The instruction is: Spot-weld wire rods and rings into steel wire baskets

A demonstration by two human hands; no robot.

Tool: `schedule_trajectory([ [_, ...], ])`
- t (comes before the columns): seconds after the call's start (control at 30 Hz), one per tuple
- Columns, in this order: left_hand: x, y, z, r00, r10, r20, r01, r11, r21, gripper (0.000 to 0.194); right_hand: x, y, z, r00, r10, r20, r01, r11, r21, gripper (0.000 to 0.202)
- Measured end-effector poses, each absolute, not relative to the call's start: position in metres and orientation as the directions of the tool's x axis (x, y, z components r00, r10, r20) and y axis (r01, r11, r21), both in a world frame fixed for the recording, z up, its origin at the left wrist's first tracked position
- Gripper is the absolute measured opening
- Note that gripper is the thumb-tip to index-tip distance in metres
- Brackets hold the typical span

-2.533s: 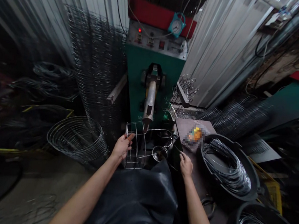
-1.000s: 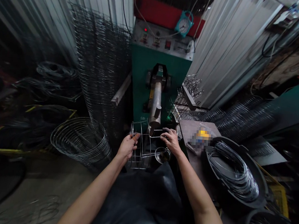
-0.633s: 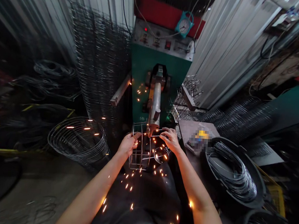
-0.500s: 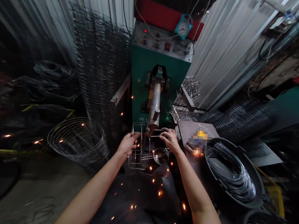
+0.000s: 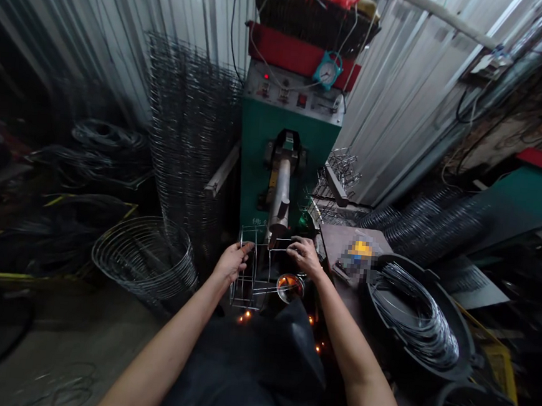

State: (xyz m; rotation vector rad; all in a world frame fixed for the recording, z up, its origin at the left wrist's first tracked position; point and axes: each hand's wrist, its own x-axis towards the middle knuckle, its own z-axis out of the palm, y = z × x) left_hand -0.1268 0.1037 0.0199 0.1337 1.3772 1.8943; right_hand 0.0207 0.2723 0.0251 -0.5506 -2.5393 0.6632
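Note:
My left hand (image 5: 234, 263) is closed on the left side of a wire frame (image 5: 252, 276), just below the machine's arm. On the other side, my right hand (image 5: 305, 256) pinches the end of a thin wire piece (image 5: 280, 249) that reaches left to the frame. Right above the wire is the tip of the metal welding arm (image 5: 281, 197), which sticks out of the green machine (image 5: 262, 133). A round metal bowl (image 5: 290, 287) with an orange glow in it sits below my right hand.
A wire basket (image 5: 142, 255) and a tall stack of wire grids (image 5: 182, 133) stand at the left. At the right are a small table (image 5: 331, 236) and a black tub (image 5: 469, 337) of wire rings. A dark apron covers my lap.
Most of the flying sparks are gone, with a few left low down. The bowl now glows orange. The view has shifted slightly, while both hands keep nearly the same place and hold.

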Motion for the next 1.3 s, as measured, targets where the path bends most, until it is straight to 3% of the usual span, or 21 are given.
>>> schedule_trajectory([
  [0.63,-0.121,0.093,0.023,-0.695,0.646,-0.314,-0.434,-0.03,0.9,0.044,0.026,0.264,0.023,-0.837,0.447,0.315,0.203,0.789,-0.58,0.009],
  [0.77,-0.107,0.062,0.022,-0.691,0.653,-0.31,-0.432,-0.029,0.902,0.043,0.048,0.24,0.029,-0.842,0.375,0.389,0.145,0.85,-0.506,0.009],
  [0.9,-0.091,0.018,0.024,-0.702,0.623,-0.345,-0.509,-0.101,0.855,0.044,0.093,0.195,0.039,-0.731,0.46,0.504,0.186,0.845,-0.502,0.019],
  [0.97,-0.084,0.0,0.027,-0.714,0.586,-0.383,-0.555,-0.142,0.819,0.041,0.115,0.166,0.042,-0.794,0.439,0.421,0.128,0.797,-0.59,0.023],
  [1.1,-0.071,-0.016,0.03,-0.667,0.548,-0.506,-0.676,-0.159,0.719,0.021,0.14,0.105,0.038,-0.988,0.098,0.118,-0.026,0.653,-0.757,0.034],
  [1.17,-0.068,-0.018,0.031,-0.597,0.56,-0.574,-0.745,-0.124,0.655,0.013,0.142,0.085,0.035,-0.999,0.013,0.048,-0.031,0.593,-0.804,0.03],
  [1.23,-0.067,-0.02,0.032,-0.536,0.608,-0.586,-0.782,-0.097,0.615,0.016,0.14,0.075,0.034,-0.998,0.04,0.038,-0.01,0.541,-0.841,0.03],
  [1.3,-0.065,-0.025,0.032,-0.503,0.682,-0.531,-0.777,-0.089,0.623,0.029,0.135,0.076,0.038,-0.984,0.157,0.08,0.01,0.502,-0.865,0.03],
])
